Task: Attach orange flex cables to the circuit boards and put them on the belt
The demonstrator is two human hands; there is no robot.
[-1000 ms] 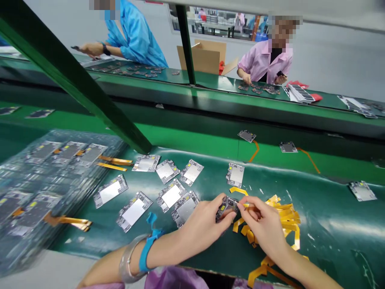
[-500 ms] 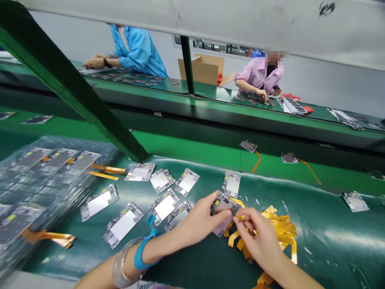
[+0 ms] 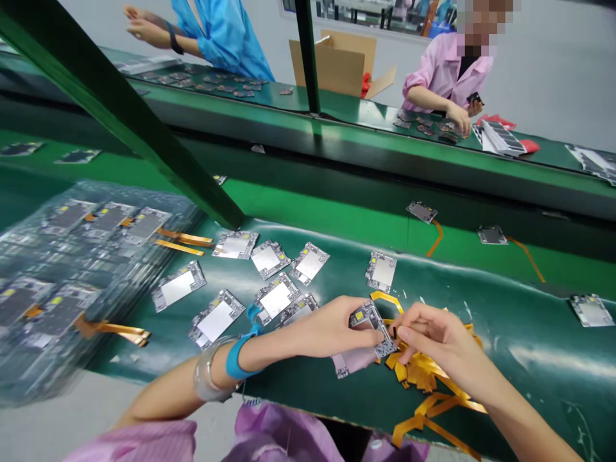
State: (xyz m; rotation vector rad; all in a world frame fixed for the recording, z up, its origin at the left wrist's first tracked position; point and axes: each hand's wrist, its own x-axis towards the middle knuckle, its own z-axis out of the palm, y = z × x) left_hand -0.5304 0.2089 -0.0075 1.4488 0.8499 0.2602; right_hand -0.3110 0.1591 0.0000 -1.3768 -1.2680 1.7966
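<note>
- I see my left hand point(image 3: 332, 327) low in the middle of the frame. It is closed on a small board point(image 3: 368, 333), with the thumb on top.
- My right hand point(image 3: 433, 337) is just to the right of it. Its fingers are pinched close at the board's right edge. I cannot tell what is between them.
- The small board sits a little above the dark green mat point(image 3: 529, 359), low in the middle of the frame.
- A heap of yellow strips point(image 3: 423, 375) lies on the mat under my right hand.
- More silver boards point(image 3: 274, 298) lie flat on the mat, left of my hands and well apart from each other.
- A pile of clear trays point(image 3: 58, 269) fills the left side and looks blurry.
- A thick green beam point(image 3: 120, 115) slants down from the upper left.
- Behind the mat runs a bright green belt point(image 3: 337, 221) with a few boards on it.
- Past that is a long green bench point(image 3: 337, 138).
- A person in a blue coat point(image 3: 221, 38) is at the bench in the upper left, and a person in a pink coat point(image 3: 447, 70) in the upper right.
- A brown box point(image 3: 337, 64) stands between them, before a grey wall point(image 3: 553, 64).
</note>
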